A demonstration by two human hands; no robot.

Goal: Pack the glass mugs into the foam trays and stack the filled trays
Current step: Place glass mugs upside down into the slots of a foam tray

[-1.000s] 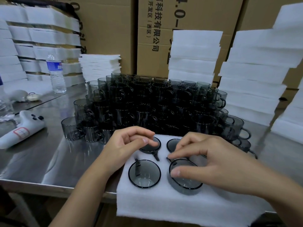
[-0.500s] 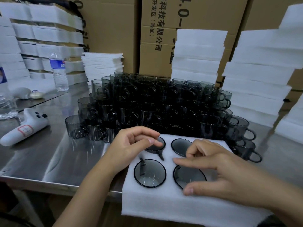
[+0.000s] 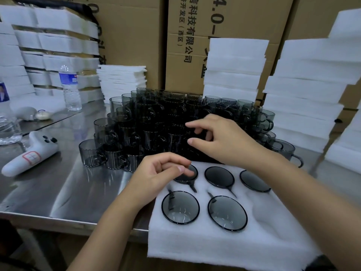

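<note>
Five smoky glass mugs (image 3: 227, 213) sat mouth-up in a white foam tray (image 3: 214, 247) at the steel worktop's (image 3: 58, 192) edge. Three were in the row by the left hand (image 3: 160, 173) and two nearer the person. One round pocket (image 3: 268, 210) showed under the right forearm. Far-row handles slanted near-right in narrow slits, near-row handles far-left. The left hand curled over the far-left mug, contact unclear. The right hand (image 3: 220, 141), fingers loosely spread, held nothing above dozens of ribbed loose mugs (image 3: 148, 122).
</note>
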